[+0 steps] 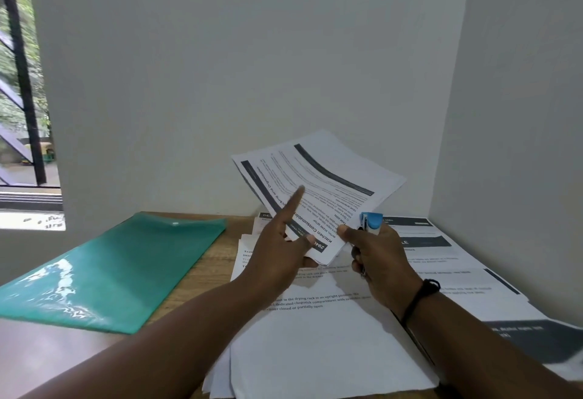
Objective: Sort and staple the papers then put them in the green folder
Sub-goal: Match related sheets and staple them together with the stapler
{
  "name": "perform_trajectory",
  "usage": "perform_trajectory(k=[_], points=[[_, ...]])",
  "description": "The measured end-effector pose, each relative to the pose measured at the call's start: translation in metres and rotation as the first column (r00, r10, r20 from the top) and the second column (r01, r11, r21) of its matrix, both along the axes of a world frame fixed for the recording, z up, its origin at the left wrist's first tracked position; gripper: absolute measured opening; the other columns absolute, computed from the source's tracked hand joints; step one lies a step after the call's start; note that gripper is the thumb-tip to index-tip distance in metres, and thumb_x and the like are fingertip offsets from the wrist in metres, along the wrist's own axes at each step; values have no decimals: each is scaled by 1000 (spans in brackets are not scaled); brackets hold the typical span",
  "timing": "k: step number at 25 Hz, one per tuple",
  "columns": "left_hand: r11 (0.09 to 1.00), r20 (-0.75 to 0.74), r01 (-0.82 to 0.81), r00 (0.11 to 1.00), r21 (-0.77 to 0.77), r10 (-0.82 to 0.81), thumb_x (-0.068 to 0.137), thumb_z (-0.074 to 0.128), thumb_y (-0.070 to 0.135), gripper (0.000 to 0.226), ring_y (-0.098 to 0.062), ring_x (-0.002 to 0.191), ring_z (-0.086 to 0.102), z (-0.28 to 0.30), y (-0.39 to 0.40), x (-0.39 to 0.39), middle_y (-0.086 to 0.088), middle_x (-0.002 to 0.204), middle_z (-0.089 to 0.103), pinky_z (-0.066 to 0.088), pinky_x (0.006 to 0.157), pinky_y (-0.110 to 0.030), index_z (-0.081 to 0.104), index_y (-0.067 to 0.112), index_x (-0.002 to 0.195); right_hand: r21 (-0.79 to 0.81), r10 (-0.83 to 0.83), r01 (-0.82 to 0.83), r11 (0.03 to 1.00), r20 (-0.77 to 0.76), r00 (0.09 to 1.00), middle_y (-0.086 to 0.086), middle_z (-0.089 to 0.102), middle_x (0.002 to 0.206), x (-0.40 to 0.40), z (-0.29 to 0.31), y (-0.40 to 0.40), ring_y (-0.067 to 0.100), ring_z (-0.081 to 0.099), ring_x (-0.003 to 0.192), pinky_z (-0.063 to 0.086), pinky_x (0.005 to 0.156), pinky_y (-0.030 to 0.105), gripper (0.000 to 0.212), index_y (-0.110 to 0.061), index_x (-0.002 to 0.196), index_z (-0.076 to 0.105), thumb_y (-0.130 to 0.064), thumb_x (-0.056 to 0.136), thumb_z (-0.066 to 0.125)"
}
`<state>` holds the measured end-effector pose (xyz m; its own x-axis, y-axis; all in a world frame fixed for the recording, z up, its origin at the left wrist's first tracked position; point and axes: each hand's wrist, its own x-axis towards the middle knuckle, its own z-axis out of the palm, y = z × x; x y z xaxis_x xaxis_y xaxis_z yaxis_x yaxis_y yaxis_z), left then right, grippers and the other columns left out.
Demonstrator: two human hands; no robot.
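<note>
Loose papers [315,335] underlie both hands: left hand [280,250] pinches raised sheaf [318,190], right hand [381,259] grips apparently a stapler [371,223]

the green folder [120,272] near the table's left edge is thin translucent plastic, smooth and glossy, with bright glare on its near end. the table [217,259] shows matt wood grain between the folder and the loose sheets [315,351], which are plain matt white paper printed in black and grey, spread toward the right edge. the sheaf of papers [318,184] held above them is the same matt paper, slightly curled. the stapler [371,223] has a smooth blue plastic top and a shiny metal front. the wristband [419,299] looks like matt black cord. the walls [220,67] are matt painted plaster.
</note>
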<state>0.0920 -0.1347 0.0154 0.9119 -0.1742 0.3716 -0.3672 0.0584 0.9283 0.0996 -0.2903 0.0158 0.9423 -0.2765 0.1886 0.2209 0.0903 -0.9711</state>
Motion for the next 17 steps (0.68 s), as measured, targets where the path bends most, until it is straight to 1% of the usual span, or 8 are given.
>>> perform_trajectory(k=[2,3,5,6,9,13,15,17], points=[[999,-64,39,997,-5,-39,94,57,0,36,-17,92,69,3,1,0,-5,123,66,59,66,-27,69,28,112,-18,-9,9,1000,7,1000,-8,48,45,-1,2,-1,9,36,43,35,37,19,12,-15,90,60,-9,85,69],[998,-97,55,994,-8,-56,94,56,0,30,-17,88,69,4,2,-1,-10,119,68,58,64,-26,72,23,104,-39,-10,11,999,16,1000,-9,48,45,-2,2,-1,10,37,44,36,37,20,12,-16,87,59,-10,85,69],[998,-140,65,988,-22,-67,91,60,-1,27,-16,81,70,4,3,0,-11,117,68,57,64,-24,70,22,102,-76,-9,12,997,32,999,-10,48,43,-4,4,-2,10,38,45,36,38,21,12,-17,84,58,-11,85,69],[997,-145,74,986,-23,-76,88,64,-1,30,-17,82,71,4,4,0,-9,118,67,58,67,-26,69,24,104,-84,-13,16,996,34,999,-10,48,43,-5,4,-2,11,38,46,36,38,21,12,-17,84,58,-12,85,69],[994,-137,106,985,-12,-106,77,74,-5,49,-24,93,72,4,3,-4,-6,118,67,61,77,-35,64,28,112,-80,-4,9,997,56,998,-10,47,44,-6,5,-4,10,38,45,37,41,23,12,-17,84,57,-14,85,69],[995,-50,64,997,72,-60,75,76,-5,61,-19,98,70,7,2,-12,0,117,67,60,82,-35,56,35,116,-87,42,-33,996,106,994,-10,46,45,-7,9,-7,8,37,43,36,44,25,11,-15,89,59,-15,85,69],[993,-14,61,998,97,-60,77,75,-4,62,-20,105,67,9,2,-14,4,122,62,59,84,-38,54,39,116,-69,91,-83,994,116,989,-6,50,50,-10,12,-9,7,36,41,34,42,25,20,-10,97,60,-18,83,71],[993,10,47,999,112,-48,79,73,-3,63,-22,109,65,12,3,-15,6,125,59,58,85,-39,51,41,118,-72,167,-162,984,72,983,-2,60,62,-13,16,-10,8,35,41,33,41,23,36,-9,103,60,-32,79,71]])
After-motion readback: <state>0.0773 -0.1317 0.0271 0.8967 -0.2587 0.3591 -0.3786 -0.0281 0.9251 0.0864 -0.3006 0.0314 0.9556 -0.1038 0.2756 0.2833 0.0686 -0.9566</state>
